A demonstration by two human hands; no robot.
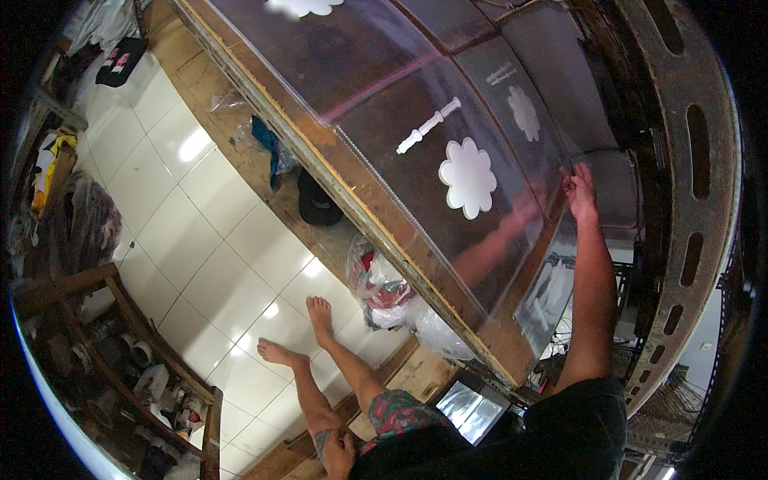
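Observation:
My right hand (580,192) reaches up to the far right corner of a glossy clear plastic sheet (400,208) on the tabletop. Its fingers are bent and pressed together at the sheet's edge. On the sheet lie a white flower-shaped piece (468,178) with a scalloped rim and a slim white stick-like piece (429,126) with ringed ends. Part of another white scalloped piece (308,6) shows at the top edge. Low in the view, my left hand (339,456) rests on my thigh, its fingers lying loosely and partly hidden.
The wooden table (320,148) has a long worn edge. A slotted metal beam (696,160) runs along the right. Below the table are a dark cap (318,202) and plastic bags (380,288). A wooden rack (132,360) with assorted items stands left on the tiled floor (216,232).

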